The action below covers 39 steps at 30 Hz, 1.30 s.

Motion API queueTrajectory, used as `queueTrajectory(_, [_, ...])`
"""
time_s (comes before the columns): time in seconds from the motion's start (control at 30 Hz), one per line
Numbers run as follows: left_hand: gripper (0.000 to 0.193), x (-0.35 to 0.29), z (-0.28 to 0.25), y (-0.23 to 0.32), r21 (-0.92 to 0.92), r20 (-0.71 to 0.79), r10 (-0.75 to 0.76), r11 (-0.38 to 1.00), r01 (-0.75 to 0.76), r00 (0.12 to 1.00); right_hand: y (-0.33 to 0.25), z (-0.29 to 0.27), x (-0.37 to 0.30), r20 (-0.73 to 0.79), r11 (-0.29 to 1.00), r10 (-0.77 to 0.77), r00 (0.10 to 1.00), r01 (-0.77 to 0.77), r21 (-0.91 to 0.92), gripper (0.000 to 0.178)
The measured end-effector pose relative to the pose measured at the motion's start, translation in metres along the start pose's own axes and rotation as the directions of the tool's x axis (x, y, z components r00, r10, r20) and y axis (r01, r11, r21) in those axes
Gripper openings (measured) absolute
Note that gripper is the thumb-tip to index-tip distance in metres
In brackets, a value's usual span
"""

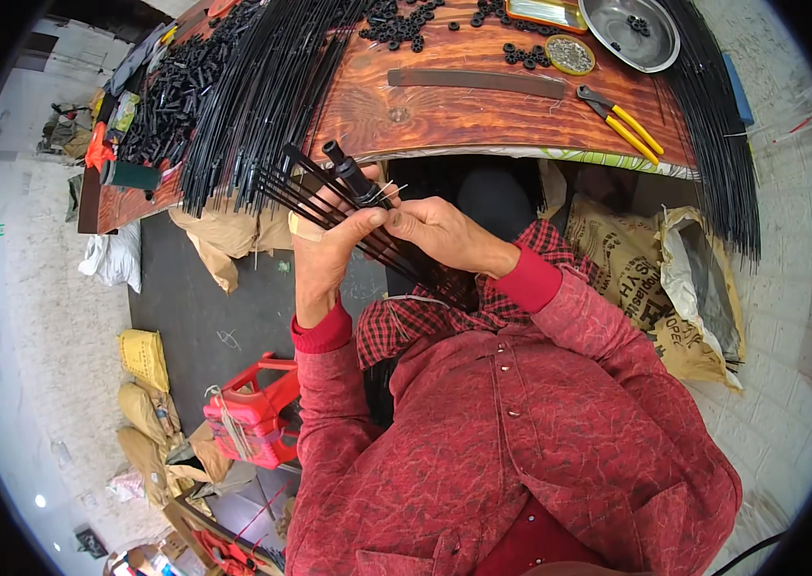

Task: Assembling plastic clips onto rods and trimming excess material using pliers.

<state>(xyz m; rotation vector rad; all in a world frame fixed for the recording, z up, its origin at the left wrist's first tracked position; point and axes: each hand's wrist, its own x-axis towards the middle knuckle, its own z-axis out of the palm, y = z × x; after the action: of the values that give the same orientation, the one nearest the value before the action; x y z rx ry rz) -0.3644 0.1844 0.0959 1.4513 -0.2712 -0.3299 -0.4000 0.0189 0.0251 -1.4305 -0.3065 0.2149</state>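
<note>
In front of the table edge, my left hand is wrapped round a bundle of thin black rods. A thicker black tubular fitting stands out of the same grip, tilted up to the left. My right hand meets the left at the bundle, its thumb and fingers pinched together. Thin pale strands stick out between the hands, beside the fitting; whether the right fingertips hold their ends is hidden. The rods' lower ends run down toward my lap, over a red-and-black checked cloth.
On the wooden table lie long black rods, short black pieces, a flat dark strip, yellow-handled pliers, black rings, a dish of small bits and a metal bowl. Sacks stand at right.
</note>
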Motion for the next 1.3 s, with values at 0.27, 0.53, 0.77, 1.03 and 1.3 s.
queueTrajectory(0.27, [0.053,-0.007,0.003,0.004,-0.007,0.039,0.026,1.0,-0.026,0.999,-0.006,0.0,-0.006,0.005,0.999,0.046,0.999,-0.045,-0.025,0.054])
queueTrajectory(0.53, [0.049,-0.013,0.007,0.006,-0.054,0.037,0.038,0.998,-0.036,0.999,-0.011,-0.001,-0.015,0.035,0.997,0.042,0.998,-0.04,-0.059,0.055])
queueTrajectory(0.77, [0.038,-0.011,0.01,0.009,-0.034,0.01,0.04,0.999,-0.039,0.999,-0.035,0.013,-0.021,-0.179,0.998,0.03,0.983,-0.018,0.065,0.041])
queueTrajectory(1.03, [0.041,-0.008,0.008,0.004,-0.169,0.012,0.08,0.983,-0.076,0.997,-0.038,0.018,-0.029,-0.55,0.928,-0.297,0.781,0.1,-0.359,0.028])
queueTrajectory(1.3, [0.04,-0.001,0.007,0.0,-0.16,0.001,0.038,0.986,-0.037,0.999,-0.063,0.025,-0.03,-0.427,0.799,-0.516,0.743,0.236,-0.553,0.018])
